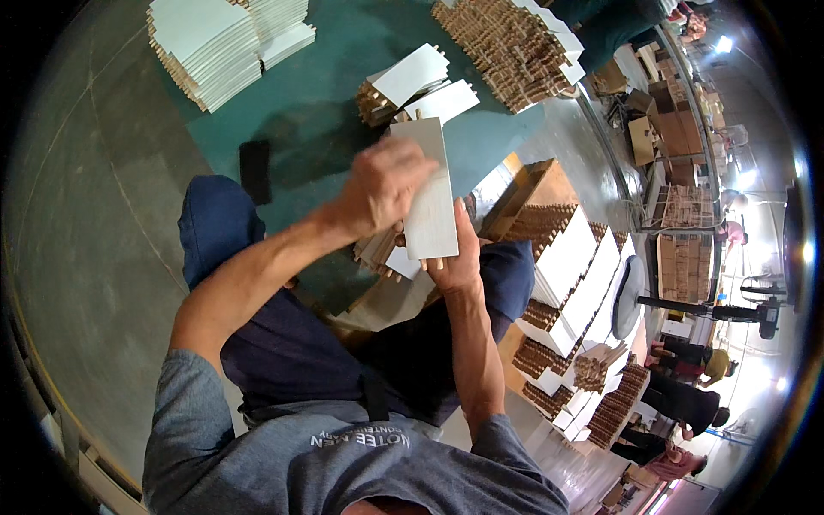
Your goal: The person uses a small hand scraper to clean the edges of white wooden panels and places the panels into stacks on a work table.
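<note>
A flat white rectangular panel point(431, 206) with wooden pegs sticking out at both ends lies tilted above my lap. My right hand point(459, 249) wraps round its near right edge, thumb along the side. Over the panel's upper left part hovers or rests my left hand point(390, 184), blurred by motion, its fingers curled in; whatever they hold is hidden. Just beyond the panel, a small pile of similar white pegged pieces point(414, 73) sits on the green mat. More pegged pieces point(386, 257) lie below the panel, partly covered by it.
Tall stacks of white panels point(210, 51) stand at the far left, and pegged ones point(515, 51) at the far right. A dark flat rectangle point(255, 172) lies on the green mat point(300, 86). Wooden-sided stacks point(558, 257) and a fan point(629, 296) are on my right; people stand beyond.
</note>
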Demonstrator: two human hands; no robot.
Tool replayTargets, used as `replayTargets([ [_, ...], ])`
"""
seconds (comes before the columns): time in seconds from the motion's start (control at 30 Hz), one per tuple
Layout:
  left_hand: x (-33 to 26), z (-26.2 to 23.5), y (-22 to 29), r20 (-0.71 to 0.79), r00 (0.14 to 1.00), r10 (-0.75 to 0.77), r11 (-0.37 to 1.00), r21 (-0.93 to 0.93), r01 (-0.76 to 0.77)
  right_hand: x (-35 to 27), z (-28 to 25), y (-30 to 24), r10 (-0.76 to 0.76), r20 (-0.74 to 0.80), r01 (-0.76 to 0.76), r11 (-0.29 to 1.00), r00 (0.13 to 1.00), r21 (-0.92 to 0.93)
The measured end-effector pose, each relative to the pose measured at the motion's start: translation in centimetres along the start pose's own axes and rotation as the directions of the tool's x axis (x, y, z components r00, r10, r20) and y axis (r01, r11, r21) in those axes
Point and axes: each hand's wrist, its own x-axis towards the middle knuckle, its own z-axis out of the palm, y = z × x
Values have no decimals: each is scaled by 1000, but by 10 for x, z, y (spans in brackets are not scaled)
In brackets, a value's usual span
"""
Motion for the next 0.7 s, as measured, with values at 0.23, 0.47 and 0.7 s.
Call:
replayTargets([
  [0.23, 2, -3, 1, 65, 998, -13, 999, -40, 16, 1, 12, -5, -248, 68, 236, 751, 966, -617],
  [0.47, 1, 4, 2, 33, 998, -49, 998, -37, 50, 6, -20, -7, -111, 91, 122, 985, 990, -125],
  [0.7, -19, 23, 37, 117, 991, 58, 983, -180, -37, 6, -2, -18, -13, -53, 19, 993, 998, 115],
])
